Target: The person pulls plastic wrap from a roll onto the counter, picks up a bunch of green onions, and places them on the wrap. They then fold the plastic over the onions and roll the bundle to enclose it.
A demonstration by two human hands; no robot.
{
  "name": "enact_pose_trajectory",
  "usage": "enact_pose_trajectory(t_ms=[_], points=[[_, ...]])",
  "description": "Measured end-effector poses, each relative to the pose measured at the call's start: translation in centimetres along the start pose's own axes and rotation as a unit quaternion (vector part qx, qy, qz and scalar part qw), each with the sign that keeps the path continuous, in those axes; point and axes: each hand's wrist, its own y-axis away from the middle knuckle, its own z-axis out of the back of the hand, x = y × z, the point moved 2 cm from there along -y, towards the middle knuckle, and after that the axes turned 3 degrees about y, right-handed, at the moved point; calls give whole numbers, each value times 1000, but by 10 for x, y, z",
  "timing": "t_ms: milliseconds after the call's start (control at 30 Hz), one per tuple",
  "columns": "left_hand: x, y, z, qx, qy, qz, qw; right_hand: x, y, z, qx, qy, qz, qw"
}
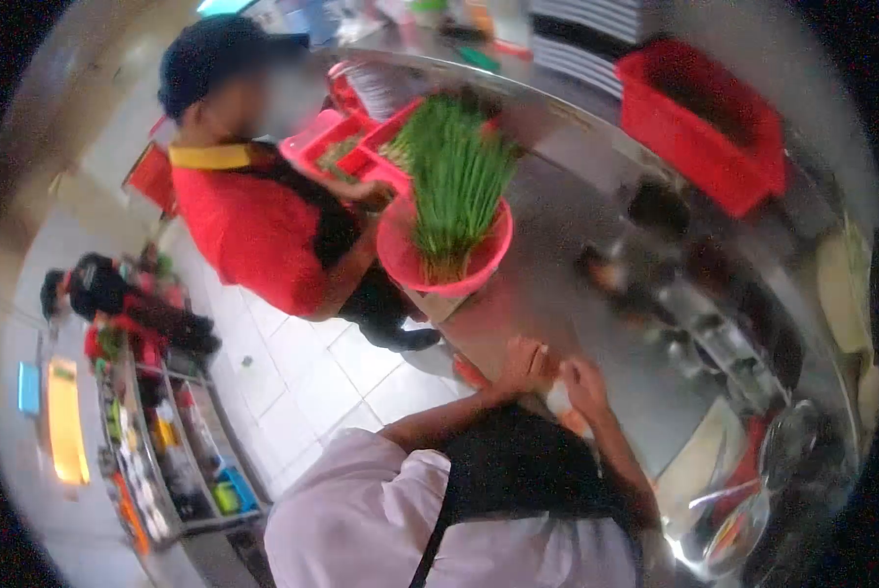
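My left hand (525, 365) is at the near edge of the steel counter, just in front of my black apron (518, 461), its fingers curled. Close beside it on the right is my right hand (585, 390), also curled, with a small whitish patch between the two. I cannot tell what they hold. A red-orange object (470, 371) shows just left of my left hand. Beyond my hands, a pink basin (445, 286) holds a bunch of long green onions (462, 186), their root ends toward me.
A person in a red shirt (253, 220) stands at the left, hands by red trays (337, 142). A red bin (699, 127) stands at the back right. Metal containers (719, 338) and clear bowls (738, 534) line the right side. A stocked shelf (180, 441) stands at lower left.
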Motion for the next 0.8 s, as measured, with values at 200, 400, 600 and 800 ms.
enact_pose_trajectory(t_ms=[200, 400, 600, 800], points=[[-5, -6, 8, -30, -11, -44, 999, -17, 7, -4, -47, 0, 128, 991], [-20, -17, 21, 13, -32, -99, 994, 7, 12, -9, -52, 41, 62, 996], [11, -5, 2, 26, -59, -19, 998, -13, 19, -11, 9, 141, 138, 980], [-23, -16, 15, 99, -117, -75, 985, 16, 31, 0, -25, 188, 179, 965]])
